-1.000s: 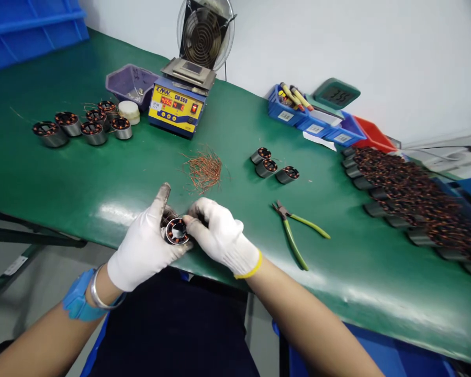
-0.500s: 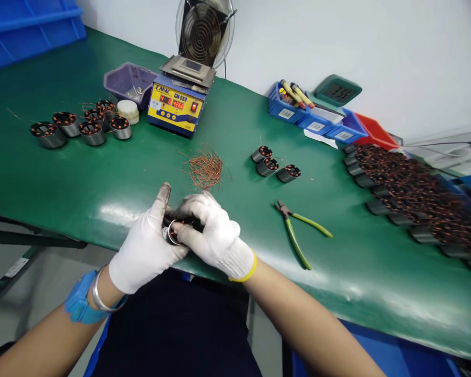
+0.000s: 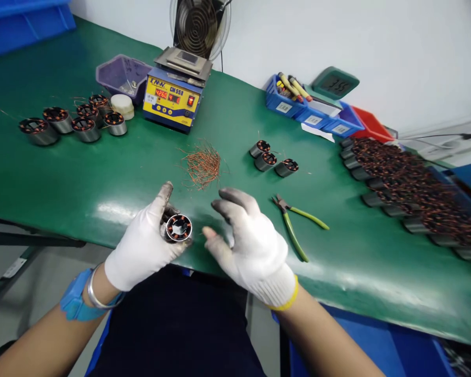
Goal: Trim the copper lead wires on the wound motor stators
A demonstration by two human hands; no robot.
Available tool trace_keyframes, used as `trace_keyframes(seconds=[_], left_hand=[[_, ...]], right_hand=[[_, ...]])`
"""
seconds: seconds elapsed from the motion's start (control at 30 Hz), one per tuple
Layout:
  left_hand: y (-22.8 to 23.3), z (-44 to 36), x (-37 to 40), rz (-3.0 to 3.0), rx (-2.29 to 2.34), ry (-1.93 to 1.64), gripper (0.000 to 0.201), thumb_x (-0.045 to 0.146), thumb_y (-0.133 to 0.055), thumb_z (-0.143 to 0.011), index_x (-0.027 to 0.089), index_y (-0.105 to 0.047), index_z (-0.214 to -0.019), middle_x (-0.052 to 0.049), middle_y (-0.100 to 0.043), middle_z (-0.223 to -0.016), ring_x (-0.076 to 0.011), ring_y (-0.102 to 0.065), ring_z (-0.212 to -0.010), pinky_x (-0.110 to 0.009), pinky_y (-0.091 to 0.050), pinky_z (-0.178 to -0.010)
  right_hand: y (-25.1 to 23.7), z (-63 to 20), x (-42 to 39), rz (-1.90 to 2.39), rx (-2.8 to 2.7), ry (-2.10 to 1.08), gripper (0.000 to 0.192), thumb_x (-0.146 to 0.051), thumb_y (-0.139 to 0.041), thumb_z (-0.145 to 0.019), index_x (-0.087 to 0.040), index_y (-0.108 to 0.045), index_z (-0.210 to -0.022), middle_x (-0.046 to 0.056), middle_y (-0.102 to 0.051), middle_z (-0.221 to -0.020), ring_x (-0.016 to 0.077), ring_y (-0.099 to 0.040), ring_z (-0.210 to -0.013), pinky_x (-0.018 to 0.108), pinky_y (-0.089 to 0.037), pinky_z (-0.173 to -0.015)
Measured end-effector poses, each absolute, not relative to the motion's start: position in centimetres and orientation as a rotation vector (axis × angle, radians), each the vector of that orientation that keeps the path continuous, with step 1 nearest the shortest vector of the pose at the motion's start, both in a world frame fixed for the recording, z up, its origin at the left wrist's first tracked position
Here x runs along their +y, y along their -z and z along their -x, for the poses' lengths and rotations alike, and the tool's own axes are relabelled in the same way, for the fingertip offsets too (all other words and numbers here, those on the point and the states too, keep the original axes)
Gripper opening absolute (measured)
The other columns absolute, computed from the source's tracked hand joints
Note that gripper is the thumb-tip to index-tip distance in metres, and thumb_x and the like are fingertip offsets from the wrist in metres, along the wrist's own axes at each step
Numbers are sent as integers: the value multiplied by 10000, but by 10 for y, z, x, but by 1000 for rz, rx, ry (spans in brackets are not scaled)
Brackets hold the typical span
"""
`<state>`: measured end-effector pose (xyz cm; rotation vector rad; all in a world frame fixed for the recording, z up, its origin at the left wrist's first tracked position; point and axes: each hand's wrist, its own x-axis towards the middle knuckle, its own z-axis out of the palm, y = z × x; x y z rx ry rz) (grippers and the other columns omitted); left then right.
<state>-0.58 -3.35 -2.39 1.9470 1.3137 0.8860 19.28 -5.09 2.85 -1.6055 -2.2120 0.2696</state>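
In a white glove with dirty fingertips, my left hand (image 3: 143, 243) grips a motor stator (image 3: 179, 228), a short metal ring with copper windings inside, held over the table's front edge. Its open end faces up toward me. To the right of it, my right hand (image 3: 251, 241), also gloved, is apart from the stator with fingers spread and nothing in them. Beyond both hands lies a loose heap of copper wire clippings (image 3: 203, 165). Green-handled cutting pliers (image 3: 292, 225) rest with their handles spread, right of my right hand.
Several stators (image 3: 84, 129) stand at the left, beside a purple bin (image 3: 121, 78) and a yellow-blue solder pot (image 3: 172, 99). Three stators (image 3: 266, 161) sit beyond the pliers. Rows of wired stators (image 3: 408, 193) fill the right side. Small blue bins (image 3: 284, 104) line the back.
My right hand has let go of the stator, moved right and spread its fingers. My left hand keeps hold of the stator, whose open end is now uncovered. The view has shifted slightly.
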Motion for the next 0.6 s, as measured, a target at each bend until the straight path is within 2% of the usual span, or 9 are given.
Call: trace_keyframes(seconds=[0.07, 0.1, 0.17, 0.23, 0.3, 0.43, 0.5, 0.6], left_hand=[[24, 8, -32, -1972, 1306, -852, 1002, 302, -734, -738, 249, -142, -1544, -60, -667, -1045, -269, -674, -911, -423, -581, -809], [24, 9, -32, -1994, 1309, -835, 997, 303, -739, -731, 238, -161, -1540, -66, -665, -1054, -279, -670, -931, -425, -577, -818], [23, 11, -31, -2050, 1323, -796, 936, 321, -729, -744, 217, -220, -1522, -82, -655, -1068, -288, -659, -953, -428, -567, -833], [23, 12, -31, -2108, 1338, -781, 845, 360, -709, -770, 194, -294, -1488, -91, -644, -1068, -278, -650, -952, -424, -561, -838], [23, 12, -30, -2153, 1347, -776, 776, 393, -696, -784, 168, -359, -1446, -93, -638, -1045, -263, -648, -938, -412, -559, -834], [18, 8, -29, -2178, 1292, -808, 717, 422, -738, -741, 144, -471, -1344, -132, -610, -1167, -275, -631, -1049, -413, -541, -897], [15, 5, -27, -2179, 1199, -833, 517, 380, -693, -790, 166, -545, -1237, -114, -621, -1166, -248, -635, -1049, -393, -535, -904], [9, 3, -23, -2200, 1083, -806, 282, 281, -613, -836, 185, -594, -1101, -69, -657, -1038, -198, -657, -928, -343, -543, -829]], right_hand=[[-32, -190, -52, 1485, -2288, -390, 667, -530, -595, -846, -146, -477, -1379, 179, -453, -1476, 275, -609, -1112, 346, -504, -820], [-31, -189, -51, 1476, -2340, -481, 706, -545, -591, -849, -158, -437, -1420, 168, -480, -1460, 271, -627, -1088, 340, -505, -799], [-24, -186, -50, 1558, -2399, -637, 558, -506, -543, -898, -196, -511, -1361, 116, -637, -1283, 254, -665, -989, 325, -484, -739], [-15, -186, -47, 1689, -2375, -743, 363, -450, -499, -942, -231, -627, -1200, 58, -718, -1082, 230, -677, -904, 301, -439, -680], [-8, -186, -45, 1718, -2362, -778, 283, -419, -492, -953, -239, -679, -1065, 33, -731, -981, 207, -669, -865, 284, -394, -650], [-7, -189, -42, 1625, -2409, -789, 256, -376, -485, -955, -233, -694, -994, 25, -721, -906, 175, -634, -803, 274, -320, -597], [-11, -192, -39, 1618, -2375, -884, 241, -361, -496, -944, -231, -696, -975, 16, -713, -873, 157, -612, -755, 265, -309, -579], [-19, -203, -34, 1634, -2224, -1151, 201, -324, -527, -908, -228, -702, -917, -17, -687, -776, 123, -568, -656, 246, -342, -590]])
